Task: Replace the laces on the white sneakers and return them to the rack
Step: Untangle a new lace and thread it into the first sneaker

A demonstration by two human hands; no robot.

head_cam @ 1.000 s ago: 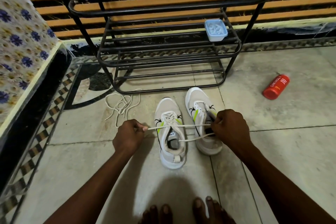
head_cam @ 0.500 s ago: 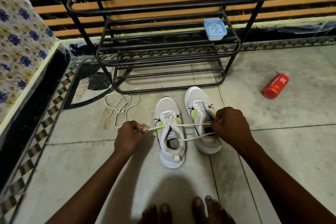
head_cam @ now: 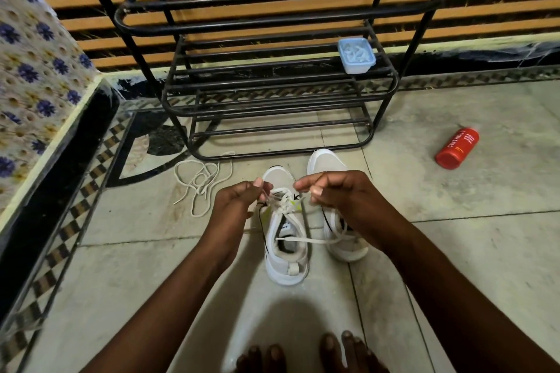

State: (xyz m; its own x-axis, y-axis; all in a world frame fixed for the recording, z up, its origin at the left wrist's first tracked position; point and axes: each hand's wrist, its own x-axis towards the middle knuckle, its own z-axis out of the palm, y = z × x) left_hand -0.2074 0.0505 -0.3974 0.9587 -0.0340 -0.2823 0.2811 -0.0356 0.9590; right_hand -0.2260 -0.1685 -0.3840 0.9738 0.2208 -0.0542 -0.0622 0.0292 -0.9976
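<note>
1. A floral cloth (head_cam: 33, 70) drapes the far left. A loose lace (head_cam: 201, 183), cream and cord-like, lies tangled on the tiled floor (head_cam: 136, 251) near the rack's left foot.
2. The left hand (head_cam: 233, 206) pinches the lace (head_cam: 281, 201) at the upper eyelets of the left sneaker (head_cam: 286, 269), thumb against curled fingers.
3. Both white sneakers stand side by side on the floor. Their long axes run away from the person, toes toward the black tubular metal rack (head_cam: 272, 24).
4. The right hand (head_cam: 336, 195), fingers curled, pinches the same lace (a flat strand trails from under it to the left sneaker's opening). It hides the middle of the right sneaker (head_cam: 325, 160).
5. A pale blue plastic tub (head_cam: 357, 55) sits on the rack's right end, and a red cylindrical bottle (head_cam: 457, 147) lies on its side well to the right.
</note>
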